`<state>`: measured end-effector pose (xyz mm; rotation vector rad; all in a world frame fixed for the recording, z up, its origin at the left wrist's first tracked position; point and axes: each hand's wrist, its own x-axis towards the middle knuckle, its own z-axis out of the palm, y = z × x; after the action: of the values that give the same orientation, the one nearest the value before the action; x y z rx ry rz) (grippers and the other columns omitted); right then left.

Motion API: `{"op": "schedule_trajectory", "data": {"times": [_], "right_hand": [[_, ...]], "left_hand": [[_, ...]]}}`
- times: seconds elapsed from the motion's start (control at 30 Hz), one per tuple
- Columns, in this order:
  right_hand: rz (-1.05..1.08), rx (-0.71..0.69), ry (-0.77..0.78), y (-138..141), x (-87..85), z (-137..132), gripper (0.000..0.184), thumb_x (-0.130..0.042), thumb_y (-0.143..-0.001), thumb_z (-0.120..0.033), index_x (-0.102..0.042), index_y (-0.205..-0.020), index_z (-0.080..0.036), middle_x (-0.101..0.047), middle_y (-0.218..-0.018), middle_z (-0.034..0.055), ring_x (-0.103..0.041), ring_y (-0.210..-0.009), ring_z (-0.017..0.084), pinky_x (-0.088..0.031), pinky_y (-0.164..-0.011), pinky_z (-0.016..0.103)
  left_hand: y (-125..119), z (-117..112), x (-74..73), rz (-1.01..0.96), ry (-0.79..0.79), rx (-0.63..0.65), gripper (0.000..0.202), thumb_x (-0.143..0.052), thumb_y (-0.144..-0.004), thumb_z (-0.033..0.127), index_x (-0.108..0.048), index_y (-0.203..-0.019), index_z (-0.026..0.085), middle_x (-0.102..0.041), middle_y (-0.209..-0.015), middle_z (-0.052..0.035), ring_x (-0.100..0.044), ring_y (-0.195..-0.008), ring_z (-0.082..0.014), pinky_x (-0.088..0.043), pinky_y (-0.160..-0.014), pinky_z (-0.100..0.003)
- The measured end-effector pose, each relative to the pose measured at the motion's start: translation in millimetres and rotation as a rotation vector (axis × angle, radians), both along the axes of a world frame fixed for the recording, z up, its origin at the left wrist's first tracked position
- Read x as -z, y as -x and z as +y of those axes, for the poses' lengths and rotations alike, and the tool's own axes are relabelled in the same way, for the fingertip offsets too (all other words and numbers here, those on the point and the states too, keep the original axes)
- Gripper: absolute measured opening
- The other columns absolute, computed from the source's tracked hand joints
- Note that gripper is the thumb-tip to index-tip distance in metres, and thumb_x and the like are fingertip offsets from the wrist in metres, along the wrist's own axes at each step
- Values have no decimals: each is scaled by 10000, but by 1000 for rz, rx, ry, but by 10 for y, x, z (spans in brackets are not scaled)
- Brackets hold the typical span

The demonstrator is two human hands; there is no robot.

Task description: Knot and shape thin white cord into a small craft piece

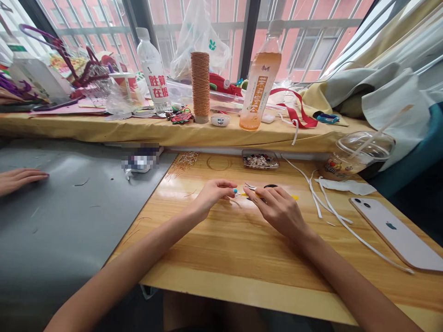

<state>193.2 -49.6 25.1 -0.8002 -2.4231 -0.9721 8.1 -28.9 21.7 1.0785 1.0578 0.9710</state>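
My left hand rests on the wooden table, its fingers pinched on a small blue bead or tip and a thin thread. My right hand lies just to its right, fingers curled over a thin yellow stick-like tool that sticks out past it. Small scissors lie just behind the fingers. The two hands almost touch at the fingertips.
A small clear box of beads, loose copper threads, white cords, a phone and a plastic cup with a straw lie on the table. A thread spool and bottles stand on the ledge. Another person's hand rests at left.
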Motion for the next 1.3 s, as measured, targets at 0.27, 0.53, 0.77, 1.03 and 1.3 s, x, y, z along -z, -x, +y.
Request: {"op": "schedule_trajectory", "data": {"times": [0.27,0.53,0.77,1.03,1.3], "right_hand": [[-34,-34,22,-8,25,6,263,-475,-794,-106,-552,-1045,-99,-624,-770,41,-507,-719,162,-356,-651,298],[-23,-53,18,-3,27,-2,202,-445,-804,-97,-580,-953,-84,-619,-722,45,-485,-646,152,-351,-616,290],[39,-36,204,-8,127,37,243,-355,-837,-108,-595,-857,-136,-583,-664,42,-490,-633,147,-323,-590,276],[471,36,936,29,40,24,234,-367,-820,-196,-559,-686,-177,-569,-675,11,-479,-641,125,-319,-581,237],[837,20,1836,1,-137,17,282,-458,-733,-412,-440,-595,-167,-239,-492,-69,-170,-445,66,-113,-425,220]], "left_hand": [[-4,3,20,-32,50,-3,145,-595,-619,85,-610,-763,88,-593,-675,-46,-539,-636,-101,-407,-617,-215],[-6,-5,5,-8,47,0,133,-588,-630,74,-604,-761,93,-588,-675,-39,-537,-640,-98,-407,-622,-216],[-21,7,45,97,-113,81,145,-567,-658,84,-576,-800,111,-576,-712,-24,-523,-638,-89,-406,-617,-218],[12,-6,39,161,-429,229,157,-519,-738,169,-552,-886,128,-583,-873,-54,-538,-754,-116,-423,-686,-246],[23,-97,-55,309,-698,319,148,-503,-765,166,-558,-901,145,-563,-886,-56,-524,-801,-117,-414,-762,-241]]}}
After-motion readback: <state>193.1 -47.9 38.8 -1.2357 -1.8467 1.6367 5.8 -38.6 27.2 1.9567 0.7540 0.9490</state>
